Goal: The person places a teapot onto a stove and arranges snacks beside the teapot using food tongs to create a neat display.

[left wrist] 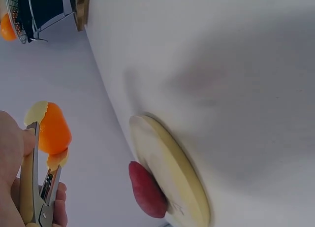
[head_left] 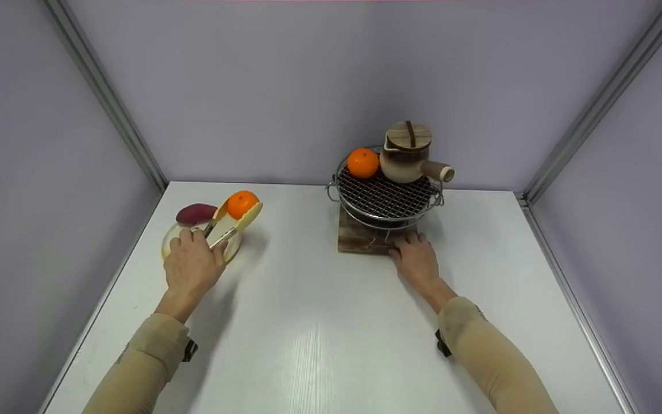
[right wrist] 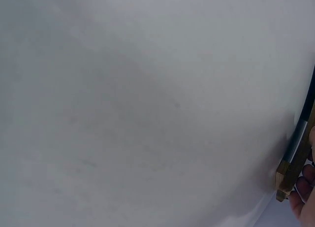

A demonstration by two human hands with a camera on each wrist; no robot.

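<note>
My left hand (head_left: 193,261) grips a pair of tongs (head_left: 226,236). Between the tips of the tongs an orange mandarin (head_left: 242,204) is held up over the far edge of a round cream plate (head_left: 171,237). In the left wrist view the mandarin (left wrist: 53,131) hangs clear of the plate (left wrist: 170,163). My right hand (head_left: 417,261) holds the front right corner of a wooden board (head_left: 357,240), which is under a round grill. Part of this hand (right wrist: 306,200) shows at the right wrist view's edge, fingers curled by the board.
On the grill's wire mesh (head_left: 385,198) rest another mandarin (head_left: 362,163) and a lidded clay pot (head_left: 403,164) with its handle toward the right. A purple sweet potato (head_left: 196,214) lies at the plate's far side. Grey panels (head_left: 285,92) enclose the white table (head_left: 308,322).
</note>
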